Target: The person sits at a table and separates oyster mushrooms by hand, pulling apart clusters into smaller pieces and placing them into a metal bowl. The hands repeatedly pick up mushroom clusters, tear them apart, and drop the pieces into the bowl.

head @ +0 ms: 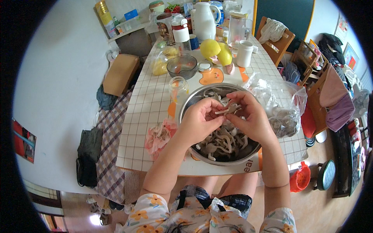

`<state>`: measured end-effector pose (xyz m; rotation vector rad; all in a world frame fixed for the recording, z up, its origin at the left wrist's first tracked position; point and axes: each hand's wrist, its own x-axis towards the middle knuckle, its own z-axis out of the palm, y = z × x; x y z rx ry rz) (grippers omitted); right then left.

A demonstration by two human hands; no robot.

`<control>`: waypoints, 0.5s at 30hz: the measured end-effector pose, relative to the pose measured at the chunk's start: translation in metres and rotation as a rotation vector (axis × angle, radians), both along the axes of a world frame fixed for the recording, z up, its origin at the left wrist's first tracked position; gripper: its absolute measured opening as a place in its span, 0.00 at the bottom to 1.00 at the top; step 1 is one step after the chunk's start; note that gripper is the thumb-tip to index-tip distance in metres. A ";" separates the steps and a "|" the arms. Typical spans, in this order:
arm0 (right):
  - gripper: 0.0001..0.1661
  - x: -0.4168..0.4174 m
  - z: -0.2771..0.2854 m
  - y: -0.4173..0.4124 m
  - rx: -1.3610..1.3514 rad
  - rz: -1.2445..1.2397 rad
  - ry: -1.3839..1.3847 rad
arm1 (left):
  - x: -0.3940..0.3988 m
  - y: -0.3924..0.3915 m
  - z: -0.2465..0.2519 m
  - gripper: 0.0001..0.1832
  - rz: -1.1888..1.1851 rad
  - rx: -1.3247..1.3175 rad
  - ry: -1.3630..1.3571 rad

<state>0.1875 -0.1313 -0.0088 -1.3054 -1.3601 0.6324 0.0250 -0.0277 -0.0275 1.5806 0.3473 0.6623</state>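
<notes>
A stainless steel bowl (186, 108) stands before me, holding a heap of grey oyster mushrooms (224, 142). Over it, both hands meet around a small mushroom piece (230, 109). My left hand (205, 116) pinches the pale stem between thumb and fingers. My right hand (247, 116) grips the greyish cap end. Just right of the bowl lies a clear plastic bag (274, 93) with more grey mushrooms inside its lower part. At the left, a crumpled pink plastic bag (160, 134) bears small scraps.
Behind the bowl are an open glass jar (178, 87), a dark glass bowl (182, 67), yellow pomelo peel (210, 49) and a white mug (244, 54). A white thermos jug (205, 21) and a glass pitcher (237, 29) stand farther back. Wooden chairs (275, 40) line the right side.
</notes>
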 end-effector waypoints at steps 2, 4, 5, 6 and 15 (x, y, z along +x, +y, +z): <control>0.26 -0.001 -0.003 0.003 0.001 0.018 0.041 | 0.001 0.002 -0.004 0.12 0.058 0.016 -0.081; 0.26 0.000 -0.007 0.003 0.024 0.039 0.057 | 0.004 0.003 -0.005 0.13 0.090 -0.051 -0.164; 0.26 0.001 -0.008 0.002 0.024 0.053 0.050 | 0.003 0.003 -0.003 0.13 0.129 -0.071 -0.171; 0.27 0.003 -0.008 0.002 0.026 0.071 0.044 | 0.001 0.003 0.001 0.13 0.172 -0.089 -0.177; 0.10 -0.002 0.006 0.001 0.188 0.096 -0.452 | -0.030 0.026 0.019 0.11 0.263 0.195 0.180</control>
